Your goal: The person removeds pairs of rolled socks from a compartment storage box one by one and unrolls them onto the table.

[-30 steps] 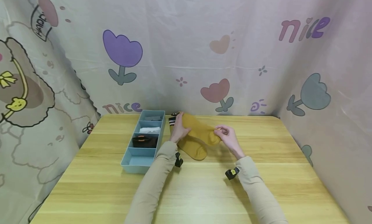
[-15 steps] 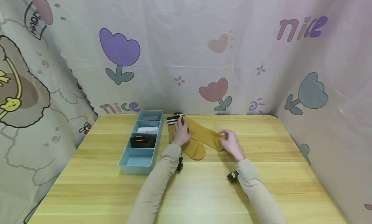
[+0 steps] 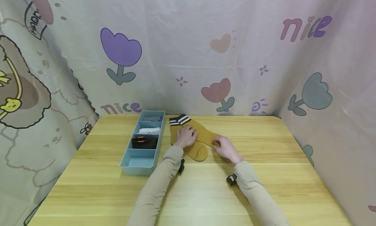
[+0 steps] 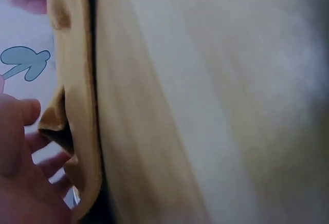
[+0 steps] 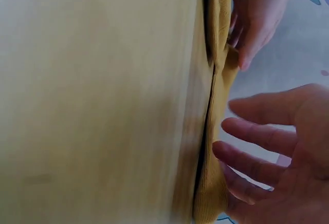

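Observation:
Two mustard-yellow socks with dark, white-striped cuffs lie overlapped on the table in the head view. The lower sock (image 3: 197, 153) points its toe toward the front; the upper sock (image 3: 204, 133) stretches to the right. My left hand (image 3: 186, 137) rests on the socks below the cuffs, its fingers loosely bent. In the left wrist view, a raised fold of the sock (image 4: 77, 106) shows beside those fingers. My right hand (image 3: 227, 148) touches the toe end of the upper sock and partly hides it. Its fingers look spread and relaxed in the right wrist view, against the sock (image 5: 213, 183).
Left of the socks stands a light blue divided box (image 3: 138, 171). Its compartments hold a grey folded item (image 3: 152, 119), a white folded item (image 3: 149, 131) and a dark item with an orange mark (image 3: 144, 143). A printed curtain (image 3: 173, 50) hangs behind the wooden table (image 3: 199, 200).
My left hand has come down from the cuffs onto the socks, uncovering the stripes. The right hand first drew the upper sock's toe rightward and down, then shifted back left over it.

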`<action>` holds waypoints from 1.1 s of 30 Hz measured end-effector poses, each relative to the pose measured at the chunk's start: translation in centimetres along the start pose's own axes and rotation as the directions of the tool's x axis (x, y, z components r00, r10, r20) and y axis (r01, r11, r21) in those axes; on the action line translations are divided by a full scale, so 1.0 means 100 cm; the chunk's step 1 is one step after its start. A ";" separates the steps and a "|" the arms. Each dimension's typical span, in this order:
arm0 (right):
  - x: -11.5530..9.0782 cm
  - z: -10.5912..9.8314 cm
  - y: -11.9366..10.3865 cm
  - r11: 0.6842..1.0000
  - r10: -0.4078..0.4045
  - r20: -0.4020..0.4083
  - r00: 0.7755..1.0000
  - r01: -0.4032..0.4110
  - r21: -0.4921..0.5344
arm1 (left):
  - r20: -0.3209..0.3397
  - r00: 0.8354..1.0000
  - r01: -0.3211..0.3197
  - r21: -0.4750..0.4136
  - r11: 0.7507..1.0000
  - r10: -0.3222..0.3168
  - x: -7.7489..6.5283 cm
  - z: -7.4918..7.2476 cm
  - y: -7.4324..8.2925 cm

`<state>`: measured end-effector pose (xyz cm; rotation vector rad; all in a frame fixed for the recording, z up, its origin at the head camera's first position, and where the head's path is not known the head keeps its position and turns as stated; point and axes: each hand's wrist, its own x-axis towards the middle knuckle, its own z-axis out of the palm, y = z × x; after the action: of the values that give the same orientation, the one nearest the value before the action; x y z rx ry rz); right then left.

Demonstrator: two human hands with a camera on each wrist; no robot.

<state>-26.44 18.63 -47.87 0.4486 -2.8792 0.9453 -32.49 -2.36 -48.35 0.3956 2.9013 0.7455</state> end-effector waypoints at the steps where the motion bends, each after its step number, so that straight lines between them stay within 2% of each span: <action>1: 0.000 0.000 0.001 1.000 0.002 0.016 1.000 -0.002 0.004 | 0.006 1.000 -0.013 -0.003 1.000 0.013 0.000 0.000 0.000; 9: -0.006 -0.008 0.007 0.998 0.019 0.080 0.997 -0.023 0.055 | 0.069 0.986 -0.150 -0.056 0.987 0.154 0.005 0.001 0.006; 15: -0.008 -0.011 0.006 0.996 0.082 0.113 0.990 -0.085 0.020 | 0.101 0.973 -0.202 -0.052 0.978 0.206 0.006 0.001 -0.004; 18: -0.009 -0.011 0.006 0.992 0.122 0.135 0.983 -0.126 0.025 | 0.092 0.977 -0.188 -0.074 0.979 0.194 0.006 0.000 -0.014; 20: -0.010 -0.012 0.005 0.990 0.131 0.152 0.980 -0.139 0.041 | 0.062 0.983 -0.168 -0.083 0.982 0.174 0.006 -0.002 -0.020; 25: -0.010 -0.011 0.007 0.993 0.066 0.195 0.979 -0.083 0.081 | 0.006 0.998 -0.069 -0.004 0.998 0.069 0.007 -0.006 -0.028; 29: -0.011 -0.012 0.007 0.993 0.014 0.207 0.978 -0.037 0.111 | 0.001 1.000 -0.001 0.032 1.000 0.001 0.008 -0.004 -0.020; 33: -0.011 -0.012 0.007 0.992 -0.009 0.209 0.978 -0.019 0.128 | 0.012 1.000 0.023 0.043 0.999 -0.024 0.006 -0.002 -0.004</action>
<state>-25.60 20.17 -47.49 0.5848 -3.0150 1.1573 -33.15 -2.64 -48.40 0.3685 2.9093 0.6758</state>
